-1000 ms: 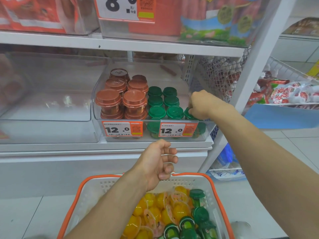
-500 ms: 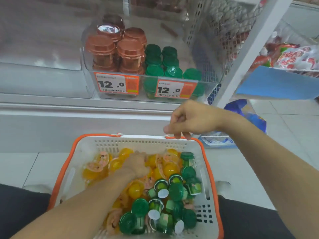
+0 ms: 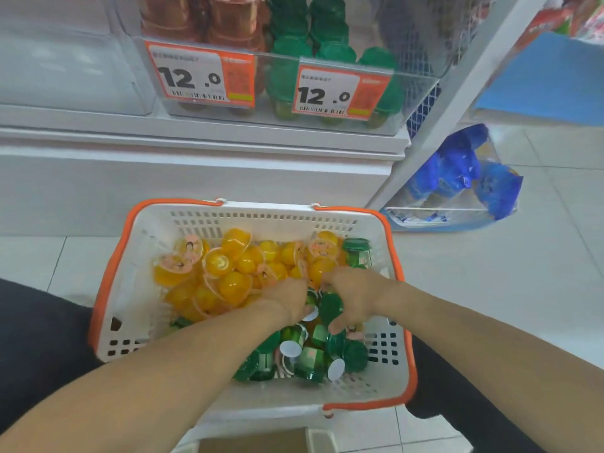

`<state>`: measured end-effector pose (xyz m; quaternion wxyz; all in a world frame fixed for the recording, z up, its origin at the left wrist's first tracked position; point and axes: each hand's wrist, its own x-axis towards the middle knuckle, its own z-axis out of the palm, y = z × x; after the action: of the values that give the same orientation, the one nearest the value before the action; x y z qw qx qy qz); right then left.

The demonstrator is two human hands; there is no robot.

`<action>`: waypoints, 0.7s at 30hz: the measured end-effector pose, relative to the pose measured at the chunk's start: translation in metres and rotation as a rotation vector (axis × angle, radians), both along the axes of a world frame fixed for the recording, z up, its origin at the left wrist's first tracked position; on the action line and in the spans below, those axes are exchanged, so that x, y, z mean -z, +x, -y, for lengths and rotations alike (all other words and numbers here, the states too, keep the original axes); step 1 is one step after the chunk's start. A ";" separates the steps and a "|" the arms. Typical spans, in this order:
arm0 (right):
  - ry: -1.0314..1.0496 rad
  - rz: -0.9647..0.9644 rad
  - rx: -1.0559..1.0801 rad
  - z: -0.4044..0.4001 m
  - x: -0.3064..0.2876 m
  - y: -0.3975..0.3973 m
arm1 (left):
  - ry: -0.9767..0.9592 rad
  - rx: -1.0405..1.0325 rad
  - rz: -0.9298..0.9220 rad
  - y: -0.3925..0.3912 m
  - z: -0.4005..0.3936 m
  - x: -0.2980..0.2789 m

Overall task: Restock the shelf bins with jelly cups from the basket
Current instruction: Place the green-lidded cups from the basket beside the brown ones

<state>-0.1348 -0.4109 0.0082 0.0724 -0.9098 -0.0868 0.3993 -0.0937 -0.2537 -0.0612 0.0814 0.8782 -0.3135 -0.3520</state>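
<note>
Hands, left (image 3: 287, 302) and right (image 3: 354, 297), are sunk among green jelly cups (image 3: 307, 358) in the basket (image 3: 389, 351); fingertips are buried, so grips cannot be told.

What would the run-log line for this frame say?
phase: pick | left hand, right hand: in basket among green jelly cups

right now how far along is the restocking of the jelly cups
Partly done: the shelf bin already holds rows of green cups beside brown ones. In hand: the left hand and right hand are both down among the cups in the basket. Left: many green cups and yellow cups remain there.
</note>
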 end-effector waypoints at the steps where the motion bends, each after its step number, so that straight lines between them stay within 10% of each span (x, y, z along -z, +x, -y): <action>1: -0.023 0.011 -0.051 -0.001 0.003 -0.003 | 0.002 0.017 0.028 0.000 0.001 -0.001; 6: -0.058 0.073 -0.145 -0.002 0.004 -0.005 | 0.059 0.030 0.051 0.004 0.004 -0.004; 15: 0.395 -0.208 0.520 0.050 -0.078 0.048 | 0.020 -0.037 -0.048 0.021 -0.003 -0.014; 21: 0.884 -0.317 0.729 0.090 -0.129 0.061 | -0.145 -0.207 -0.471 0.048 0.003 -0.053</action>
<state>-0.0736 -0.5006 0.1377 0.5890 -0.6937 0.0852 0.4056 -0.0457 -0.2563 -0.0079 0.2506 0.7912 -0.2189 -0.5131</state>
